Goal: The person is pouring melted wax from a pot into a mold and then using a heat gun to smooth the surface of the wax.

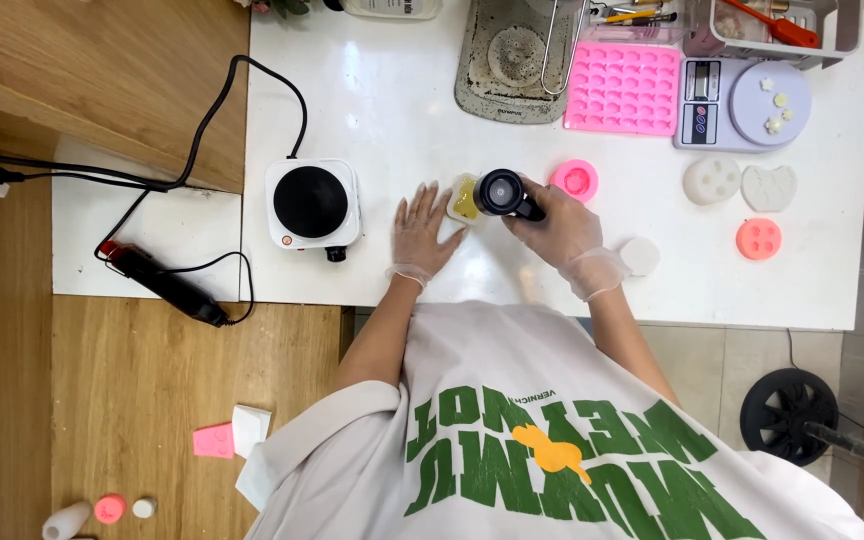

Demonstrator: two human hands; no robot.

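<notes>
Both my hands wear thin clear gloves over a white table (382, 100). My right hand (562, 230) grips the handle of a small black pot (499, 192), tilted over a small square mould (463, 199) that holds yellowish liquid. My left hand (422, 232) rests flat on the table with its fingers apart, its fingertips beside the mould's left edge. A round pink mould (575, 180) lies just right of the pot.
A small white hot plate with a black top (312, 203) stands left of my hands, its cable running off the table. Behind are a pink tray mould (623, 88), a digital scale (742, 102), white moulds (712, 180), an orange-pink mould (758, 238) and a white disc (640, 256).
</notes>
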